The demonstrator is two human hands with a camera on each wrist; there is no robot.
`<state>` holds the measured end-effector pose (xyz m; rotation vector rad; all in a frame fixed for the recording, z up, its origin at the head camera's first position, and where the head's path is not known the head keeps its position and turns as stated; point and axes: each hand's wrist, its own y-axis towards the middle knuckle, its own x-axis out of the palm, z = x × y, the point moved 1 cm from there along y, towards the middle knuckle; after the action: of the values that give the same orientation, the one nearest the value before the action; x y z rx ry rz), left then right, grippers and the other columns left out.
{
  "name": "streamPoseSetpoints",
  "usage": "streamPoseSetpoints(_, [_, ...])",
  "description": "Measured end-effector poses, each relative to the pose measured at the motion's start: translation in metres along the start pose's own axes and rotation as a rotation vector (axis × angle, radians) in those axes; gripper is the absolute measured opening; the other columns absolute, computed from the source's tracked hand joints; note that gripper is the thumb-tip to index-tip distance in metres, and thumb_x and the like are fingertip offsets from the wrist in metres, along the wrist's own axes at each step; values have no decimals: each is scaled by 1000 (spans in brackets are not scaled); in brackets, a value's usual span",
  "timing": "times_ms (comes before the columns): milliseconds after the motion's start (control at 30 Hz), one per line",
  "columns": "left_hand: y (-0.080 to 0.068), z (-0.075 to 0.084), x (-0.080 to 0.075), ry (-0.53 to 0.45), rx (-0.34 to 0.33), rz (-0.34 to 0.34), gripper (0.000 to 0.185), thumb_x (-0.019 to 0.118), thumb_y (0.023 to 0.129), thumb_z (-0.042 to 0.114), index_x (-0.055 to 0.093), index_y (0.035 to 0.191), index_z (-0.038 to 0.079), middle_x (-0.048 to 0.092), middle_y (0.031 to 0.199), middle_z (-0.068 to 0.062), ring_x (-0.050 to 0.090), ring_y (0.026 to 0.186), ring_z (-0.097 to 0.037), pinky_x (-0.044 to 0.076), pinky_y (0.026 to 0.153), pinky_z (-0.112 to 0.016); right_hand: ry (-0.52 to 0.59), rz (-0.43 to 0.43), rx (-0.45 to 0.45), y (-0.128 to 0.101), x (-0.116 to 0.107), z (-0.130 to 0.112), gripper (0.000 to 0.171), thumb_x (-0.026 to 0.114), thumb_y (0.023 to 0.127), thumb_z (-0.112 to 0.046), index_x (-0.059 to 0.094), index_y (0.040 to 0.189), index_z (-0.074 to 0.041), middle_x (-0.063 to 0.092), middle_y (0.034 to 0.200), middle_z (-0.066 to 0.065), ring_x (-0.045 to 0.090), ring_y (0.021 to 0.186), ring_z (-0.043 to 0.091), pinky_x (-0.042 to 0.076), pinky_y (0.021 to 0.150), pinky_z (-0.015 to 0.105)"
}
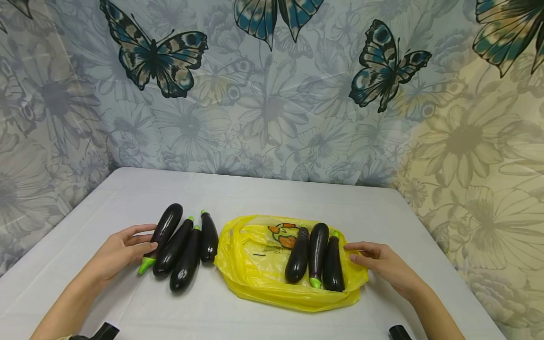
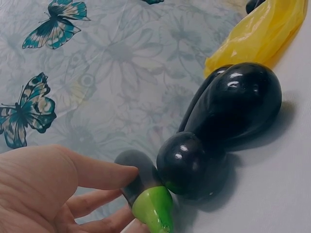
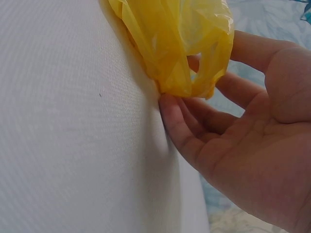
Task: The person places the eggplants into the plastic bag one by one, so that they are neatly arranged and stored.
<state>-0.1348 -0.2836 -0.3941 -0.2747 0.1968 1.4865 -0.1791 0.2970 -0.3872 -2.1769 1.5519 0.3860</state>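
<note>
Head view shows the left hand (image 1: 116, 252) at the outermost eggplant (image 1: 163, 234) of four lying side by side on the white bench (image 1: 263, 198). Its fingers (image 1: 142, 246) are loosely curved around the stem end, thumb touching the dark skin just above the green cap; left wrist view shows that cap between thumb and fingers, not clamped tight. This eggplant is long, glossy and near black, with a bright green pointed tip. To the right, the right hand (image 1: 380, 262) has relaxed fingers (image 3: 177, 121) touching the edge of a crumpled yellow bag (image 1: 259, 264), where three more eggplants (image 1: 316, 257) lie.
</note>
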Motion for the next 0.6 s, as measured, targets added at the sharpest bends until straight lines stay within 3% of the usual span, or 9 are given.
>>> streamPoseSetpoints(600, [-2,6,1,-16,36,11,66,68,95,18,36,147,-6,50,133,-32,68,96,-20,56,77,-31,-8,-2,-6,-1,1,0,47,67,96,-29,60,133,-2,51,140,18,36,135,42,29,105,64])
